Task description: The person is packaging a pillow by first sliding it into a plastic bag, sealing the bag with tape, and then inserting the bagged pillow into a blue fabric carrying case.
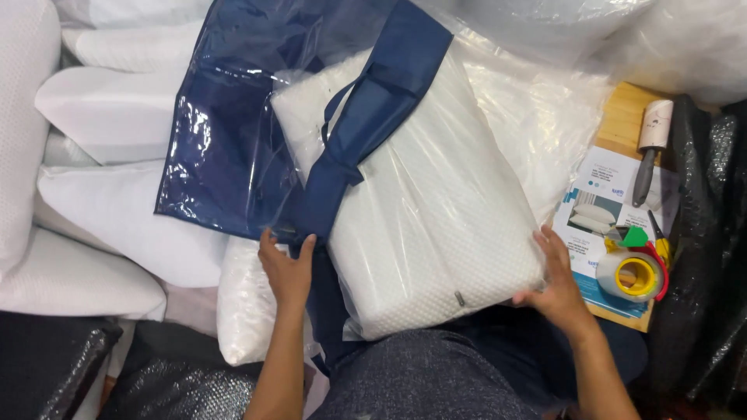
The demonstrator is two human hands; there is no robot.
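A white textured pillow (436, 225) wrapped in clear plastic lies in front of me, partly inside a navy blue bag (233, 148) with a clear plastic front and a navy handle strap (366, 117). My left hand (286, 268) grips the bag's lower edge beside the pillow's left side. My right hand (554, 280) presses on the pillow's lower right corner. A small zipper pull (460, 299) shows near the pillow's front edge.
More white pillows (109, 210) are stacked at the left. At the right, a wooden surface (626, 117) holds a lint roller (650, 148), printed leaflets (599, 206), a tape dispenser (640, 272) and black plastic wrap (712, 233).
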